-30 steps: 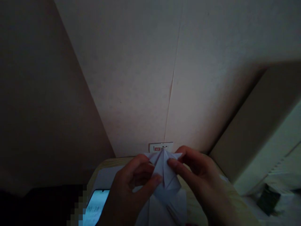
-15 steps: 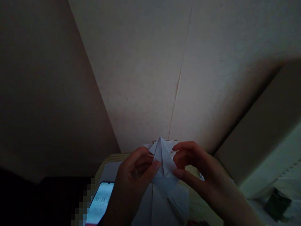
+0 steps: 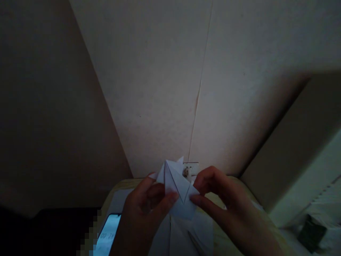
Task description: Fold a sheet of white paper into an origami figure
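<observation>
A folded white paper piece (image 3: 177, 186), with pointed flaps at its top and sharp creases, is held up between both hands over the table. My left hand (image 3: 147, 206) grips its left side, thumb flat on the front face and fingers behind. At the right corner, my right hand (image 3: 221, 199) pinches the paper between thumb and fingertips. The fingers behind the paper are partly hidden. Below it lie white paper sheets (image 3: 162, 236) with a slim, pen-like object (image 3: 195, 241) on top.
A lit phone (image 3: 108, 231) showing a timer lies left of my left forearm. The wooden table (image 3: 223, 234) meets a pale wall, where a socket (image 3: 193, 167) has something plugged in. A dark green item (image 3: 311, 231) sits at far right beside a light-coloured block of furniture.
The folded paper has turned and shifted slightly left, so its front now shows a slanted crease. My right fingers have closed in on its right corner. The view has tilted a little.
</observation>
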Available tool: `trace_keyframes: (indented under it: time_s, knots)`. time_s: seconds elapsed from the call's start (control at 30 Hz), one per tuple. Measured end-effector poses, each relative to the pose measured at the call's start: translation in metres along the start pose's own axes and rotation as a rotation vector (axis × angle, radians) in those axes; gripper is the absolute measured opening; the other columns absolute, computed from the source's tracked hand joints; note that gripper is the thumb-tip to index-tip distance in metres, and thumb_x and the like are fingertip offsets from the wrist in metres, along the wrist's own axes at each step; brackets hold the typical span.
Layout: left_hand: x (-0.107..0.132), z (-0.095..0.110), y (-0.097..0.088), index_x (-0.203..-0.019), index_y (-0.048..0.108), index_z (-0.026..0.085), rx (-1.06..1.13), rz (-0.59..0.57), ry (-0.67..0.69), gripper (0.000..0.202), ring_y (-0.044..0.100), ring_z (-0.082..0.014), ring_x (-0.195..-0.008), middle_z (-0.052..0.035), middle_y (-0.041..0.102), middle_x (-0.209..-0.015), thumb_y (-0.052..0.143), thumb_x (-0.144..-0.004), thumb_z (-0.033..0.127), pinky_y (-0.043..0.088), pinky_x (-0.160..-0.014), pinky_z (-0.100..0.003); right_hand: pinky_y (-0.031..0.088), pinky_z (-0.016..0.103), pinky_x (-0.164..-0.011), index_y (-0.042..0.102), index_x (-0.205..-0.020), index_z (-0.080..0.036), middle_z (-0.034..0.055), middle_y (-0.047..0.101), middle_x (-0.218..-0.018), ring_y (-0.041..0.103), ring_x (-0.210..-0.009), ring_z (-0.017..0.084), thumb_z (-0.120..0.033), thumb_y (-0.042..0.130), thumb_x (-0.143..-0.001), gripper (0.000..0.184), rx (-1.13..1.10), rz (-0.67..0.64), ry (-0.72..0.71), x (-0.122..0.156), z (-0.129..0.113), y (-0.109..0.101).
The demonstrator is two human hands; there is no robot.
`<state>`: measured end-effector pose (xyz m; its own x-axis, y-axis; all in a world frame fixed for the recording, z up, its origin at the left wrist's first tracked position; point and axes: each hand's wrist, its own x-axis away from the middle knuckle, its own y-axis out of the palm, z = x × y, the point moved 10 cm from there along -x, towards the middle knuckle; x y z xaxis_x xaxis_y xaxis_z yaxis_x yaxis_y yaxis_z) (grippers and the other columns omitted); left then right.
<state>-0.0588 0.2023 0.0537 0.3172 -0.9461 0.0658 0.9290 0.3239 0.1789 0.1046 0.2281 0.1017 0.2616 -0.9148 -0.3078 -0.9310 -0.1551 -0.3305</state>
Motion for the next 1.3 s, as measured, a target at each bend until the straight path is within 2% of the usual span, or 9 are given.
trace_keyframes:
  time_s: [0.2,0.4,0.6,0.8,1.0,1.2,1.3]
  knots:
    - [-0.002,0.001,0.004,-0.067,0.069,0.020,-0.016,-0.027,0.021,0.015,0.069,-0.0152,-0.060,0.0040,0.073,-0.058,0.081,-0.062,0.027,0.054,-0.058,-0.020,0.053,0.022,-0.067,0.060,-0.075,-0.023,-0.0037,0.069,-0.072,0.069,-0.071,0.014,-0.022,0.071,-0.081,0.013,0.056,-0.062,0.006,0.004,0.000,0.004]
    - [-0.002,0.002,0.008,-0.070,0.071,0.022,-0.032,-0.042,0.042,0.013,0.070,-0.0173,-0.062,0.0022,0.075,-0.064,0.079,-0.064,0.030,0.055,-0.061,-0.022,0.052,0.020,-0.072,0.061,-0.083,-0.026,-0.0059,0.071,-0.079,0.068,-0.078,0.013,-0.019,0.072,-0.081,0.013,0.047,-0.074,-0.008,0.008,0.001,0.002]
    - [0.004,0.006,0.004,-0.061,0.070,0.021,-0.050,0.043,0.063,0.008,0.067,-0.0134,-0.058,0.0045,0.069,-0.056,0.076,-0.063,0.026,0.051,-0.056,-0.018,0.053,0.021,-0.068,0.062,-0.080,-0.025,-0.0050,0.070,-0.075,0.068,-0.074,0.013,-0.018,0.072,-0.079,0.012,0.026,-0.025,-0.020,0.009,0.001,-0.001]
    - [0.007,0.001,-0.002,-0.056,0.062,0.021,0.036,0.153,0.050,0.018,0.062,-0.0103,-0.051,0.0069,0.064,-0.051,0.079,-0.060,0.025,0.049,-0.052,-0.015,0.056,0.019,-0.070,0.061,-0.084,-0.026,-0.0053,0.071,-0.079,0.070,-0.075,0.012,-0.018,0.067,-0.084,0.010,0.008,-0.060,-0.007,0.007,0.000,0.003]
    - [0.006,0.001,-0.011,-0.063,0.062,0.021,0.089,0.219,0.067,0.022,0.053,-0.0061,-0.042,0.0091,0.062,-0.048,0.084,-0.059,0.022,0.043,-0.044,-0.013,0.057,0.017,-0.070,0.061,-0.097,-0.030,-0.0066,0.073,-0.086,0.071,-0.079,0.011,-0.008,0.071,-0.076,0.031,0.049,-0.016,-0.066,0.009,0.005,-0.005]
    - [0.002,0.000,-0.004,-0.082,0.066,0.022,0.127,0.123,0.032,0.024,0.056,-0.0081,-0.042,0.0076,0.066,-0.052,0.082,-0.065,0.024,0.043,-0.044,-0.014,0.055,0.015,-0.066,0.066,-0.082,-0.028,-0.0080,0.074,-0.075,0.070,-0.071,0.010,-0.010,0.072,-0.076,0.019,0.061,-0.015,-0.138,0.008,-0.006,-0.005]
    - [0.001,0.000,0.002,-0.085,0.067,0.022,0.165,0.083,0.023,0.027,0.059,-0.0086,-0.043,0.0075,0.068,-0.052,0.083,-0.063,0.023,0.045,-0.046,-0.014,0.054,0.014,-0.065,0.067,-0.076,-0.026,-0.0077,0.073,-0.071,0.070,-0.068,0.009,-0.011,0.071,-0.078,0.016,0.081,-0.011,-0.102,0.006,-0.007,-0.004]
